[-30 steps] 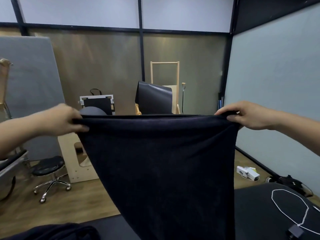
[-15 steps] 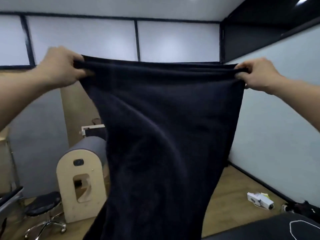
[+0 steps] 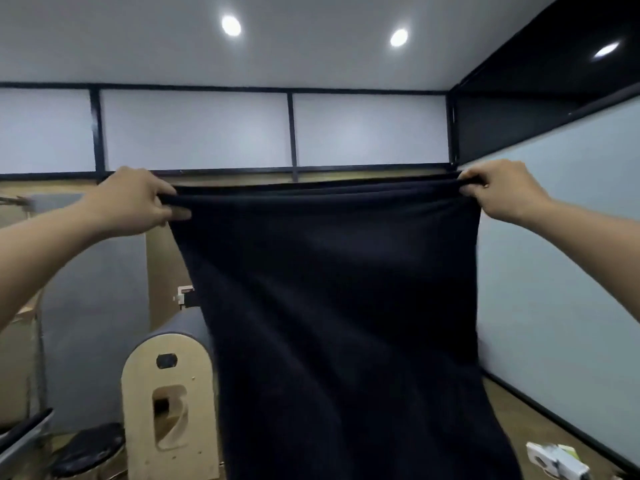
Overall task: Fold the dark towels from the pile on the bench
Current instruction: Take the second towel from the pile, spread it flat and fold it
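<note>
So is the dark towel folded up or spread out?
Spread out. The left hand and right hand each grip a top corner, stretched apart, and the towel hangs down wide and flat.

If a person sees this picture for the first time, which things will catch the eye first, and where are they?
First comes the dark towel, stretched wide in the middle and hanging down past the bottom edge. The left hand and the right hand grip its top corners, held up and apart. After that, the ceiling lights shine at the top, and a wooden barrel stands on the floor at lower left.
</note>
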Available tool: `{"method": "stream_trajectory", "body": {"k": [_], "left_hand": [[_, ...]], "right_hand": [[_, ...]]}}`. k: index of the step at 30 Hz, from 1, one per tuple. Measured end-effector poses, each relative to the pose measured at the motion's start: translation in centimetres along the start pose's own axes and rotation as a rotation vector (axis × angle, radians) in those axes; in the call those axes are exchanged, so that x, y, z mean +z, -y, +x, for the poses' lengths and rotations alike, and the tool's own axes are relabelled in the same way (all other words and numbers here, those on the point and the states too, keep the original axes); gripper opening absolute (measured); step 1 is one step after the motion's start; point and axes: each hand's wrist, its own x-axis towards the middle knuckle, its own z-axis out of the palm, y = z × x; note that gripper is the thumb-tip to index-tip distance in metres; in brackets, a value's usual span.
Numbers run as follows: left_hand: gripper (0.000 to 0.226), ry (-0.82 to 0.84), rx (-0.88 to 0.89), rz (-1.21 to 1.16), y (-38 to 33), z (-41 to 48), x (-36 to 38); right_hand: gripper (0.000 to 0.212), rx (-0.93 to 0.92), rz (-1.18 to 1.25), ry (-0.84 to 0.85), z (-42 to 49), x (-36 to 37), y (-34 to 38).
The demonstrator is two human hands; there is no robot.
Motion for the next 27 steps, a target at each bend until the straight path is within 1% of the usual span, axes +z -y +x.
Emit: {"method": "stream_trajectory", "body": {"k": [1, 3, 4, 6, 7, 9, 10, 11, 13, 15, 16, 17, 18, 20, 22, 23, 24, 25, 27], "left_hand": [[0.025, 0.011, -0.017, -0.01, 0.1, -0.1, -0.1], [0.023, -0.032, -0.031, -0.056, -0.3, 0.1, -0.8], [0.022, -0.042, -0.035, -0.091, -0.7, 0.4, -1.1], [0.021, 0.053, -0.074, -0.201, -1.6, 0.8, -1.4], [0.021, 0.088, -0.093, -0.247, -1.9, 0.9, -1.6], [0.021, 0.048, -0.147, -0.286, -1.8, 1.5, -1.5], [0.022, 0.053, -0.176, -0.289, -1.8, 1.6, -1.4], [0.024, 0.097, -0.188, -0.289, -2.0, 1.6, -1.4], [0.026, 0.156, -0.193, -0.332, -2.2, 2.1, -1.4], [0.027, 0.101, -0.22, -0.466, -2.2, 2.9, -1.2], [0.031, 0.119, -0.236, -0.55, -2.0, 2.9, -1.3], [0.038, 0.188, -0.249, -0.64, -1.8, 2.6, -1.8], [0.053, 0.293, -0.267, -0.712, -1.4, 2.3, -2.4], [0.089, 0.448, -0.289, -0.723, 0.4, 1.7, -3.8], [0.111, 0.466, -0.287, -0.783, 2.2, 1.5, -4.5], [0.114, 0.452, -0.295, -0.815, 2.7, 1.6, -4.5], [0.109, 0.444, -0.296, -0.834, 3.0, 1.6, -4.3], [0.096, 0.458, -0.296, -0.843, 3.3, 1.8, -3.9], [0.06, 0.532, -0.309, -0.855, 3.1, 1.9, -2.5]], "right_hand": [[0.021, 0.001, 0.006, -0.06, -0.4, -0.4, 0.3], [0.023, 0.062, 0.019, -0.161, 0.2, -1.1, 0.6], [0.025, 0.089, 0.016, -0.15, 0.8, -1.4, 0.7], [0.029, 0.103, -0.019, -0.088, 1.5, -1.9, 1.1], [0.032, 0.111, -0.017, -0.104, 1.7, -2.2, 1.3], [0.035, 0.156, 0.01, -0.149, 2.0, -2.6, 1.6], [0.031, 0.192, 0.045, -0.105, 1.8, -2.8, 1.9], [0.024, 0.23, 0.085, -0.06, 1.7, -2.9, 2.1], [0.016, 0.308, 0.168, -0.053, 2.1, -2.9, 2.2], [0.017, 0.339, 0.286, -0.048, 1.9, -2.8, 2.1], [0.018, 0.332, 0.357, -0.026, 1.8, -2.9, 2.0], [0.019, 0.32, 0.438, 0.017, 1.8, -3.2, 2.0], [0.017, 0.308, 0.492, 0.081, 1.7, -3.7, 1.9], [0.01, 0.268, 0.548, 0.177, 1.1, -5.0, 1.6], [0.015, 0.239, 0.643, 0.161, 0.5, -5.6, 1.0], [0.016, 0.236, 0.679, 0.156, 0.1, -5.7, 0.9], [0.016, 0.243, 0.692, 0.175, -0.1, -5.5, 1.0], [0.015, 0.264, 0.669, 0.205, -0.2, -5.1, 1.1], [0.013, 0.307, 0.563, 0.237, 0.0, -3.5, 0.9]]}}
